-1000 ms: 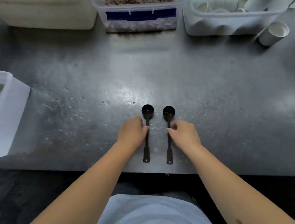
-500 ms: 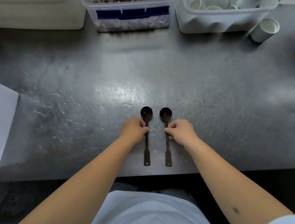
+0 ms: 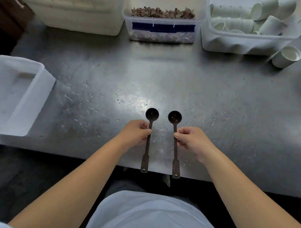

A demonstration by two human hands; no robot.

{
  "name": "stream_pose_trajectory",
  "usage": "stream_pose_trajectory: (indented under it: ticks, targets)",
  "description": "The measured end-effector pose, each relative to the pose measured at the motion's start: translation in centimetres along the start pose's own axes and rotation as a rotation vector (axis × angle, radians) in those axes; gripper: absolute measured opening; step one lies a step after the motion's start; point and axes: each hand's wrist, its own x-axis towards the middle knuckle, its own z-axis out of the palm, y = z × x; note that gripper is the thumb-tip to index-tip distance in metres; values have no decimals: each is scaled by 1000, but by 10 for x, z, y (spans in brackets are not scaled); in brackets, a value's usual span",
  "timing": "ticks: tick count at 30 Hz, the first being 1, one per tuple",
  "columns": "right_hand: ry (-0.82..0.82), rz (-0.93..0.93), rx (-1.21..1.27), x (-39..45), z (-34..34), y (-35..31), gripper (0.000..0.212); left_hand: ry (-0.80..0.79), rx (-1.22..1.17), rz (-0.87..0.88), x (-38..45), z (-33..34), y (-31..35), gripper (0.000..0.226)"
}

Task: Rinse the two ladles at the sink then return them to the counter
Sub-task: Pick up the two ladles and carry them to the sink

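Two small dark ladles point away from me over the wet steel counter (image 3: pixel 215 103). My left hand (image 3: pixel 136 133) pinches the stem of the left ladle (image 3: pixel 151 114) just below its round bowl. My right hand (image 3: pixel 191 139) pinches the stem of the right ladle (image 3: pixel 174 117) the same way. Both perforated handle ends reach past the counter's near edge. The ladles look slightly raised off the counter, though I cannot tell for sure. No sink is in view.
A white plastic tub (image 3: pixel 17 94) sits at the left edge. At the back stand a white foam box (image 3: pixel 73 10), a clear container of dried plants (image 3: pixel 160 28) and a bin of white cups (image 3: pixel 248 28). One white cup (image 3: pixel 286 57) lies beside the bin.
Both hands have drawn the ladles toward me, so their handle ends now overhang the counter's near edge. The ladles are also farther apart than before.
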Motion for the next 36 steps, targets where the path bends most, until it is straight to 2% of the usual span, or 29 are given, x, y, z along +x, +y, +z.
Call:
stream_pose_trajectory:
  ticks: [3,6,11,17,20,27,29,36]
  targets:
    - [-59,-44,-18,-15,11,-10,16,78,-23,10,-33,-1,-10,7]
    - [-149,-93,-83,-25,28,-21,18,187,-87,1,-68,-3,-22,4]
    - [-319,-113,-216,-42,73,-32,11,361,-280,-49,-131,-14,-58,9]
    - [-530,-241,-395,-81,156,-41,21,572,-437,-50,-212,-40,-111,5]
    - [-643,-254,-448,-106,204,-36,23,674,-500,-68,-254,-52,-139,10]
    - [-816,-271,-569,-181,323,7,17,886,-656,-71,-366,-71,-231,2]
    - [-877,-273,-589,-205,354,24,20,937,-689,-79,-399,-73,-261,1]
    - [-1094,-287,-713,-306,481,105,23,1142,-864,-91,-528,-65,-372,9]
